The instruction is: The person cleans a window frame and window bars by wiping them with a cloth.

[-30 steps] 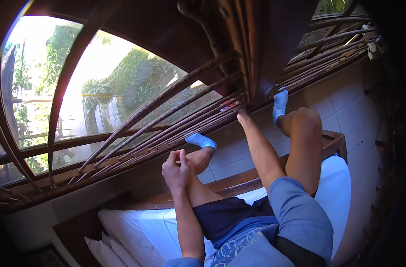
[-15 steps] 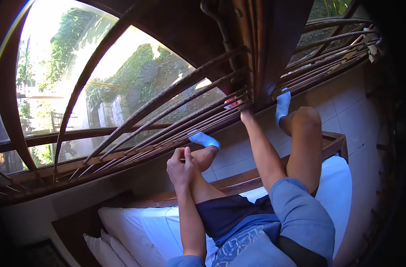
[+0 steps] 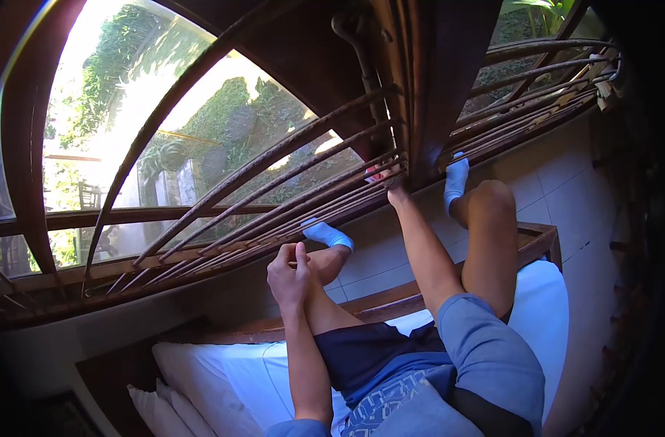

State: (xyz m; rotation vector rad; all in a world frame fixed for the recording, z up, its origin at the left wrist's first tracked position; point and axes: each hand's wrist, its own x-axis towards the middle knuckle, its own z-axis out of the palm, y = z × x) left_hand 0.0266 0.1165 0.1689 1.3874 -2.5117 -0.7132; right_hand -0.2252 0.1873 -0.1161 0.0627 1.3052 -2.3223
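Observation:
My right hand (image 3: pixel 396 182) reaches forward to the curved wooden bars (image 3: pixel 281 156), beside the thick dark post (image 3: pixel 427 80). A pinkish-red cloth (image 3: pixel 373 174) shows at its fingers, partly hidden by the bars. My left hand (image 3: pixel 288 274) is above my left knee, close to the lower bars, with its fingers curled and the thumb up. Whether anything is inside that fist I cannot make out.
Behind the bars is a glass window (image 3: pixel 223 138) with a garden outside. I sit on a white mattress (image 3: pixel 540 306) in a wooden frame (image 3: pixel 540 244). Pillows (image 3: pixel 161 411) lie at lower left. My feet in light blue socks (image 3: pixel 456 175) are near the bars, above a tiled floor (image 3: pixel 565 189).
The view has shifted slightly, so most things sit a little further left. My right hand stays at the bars by the post, and my left hand keeps its curled shape.

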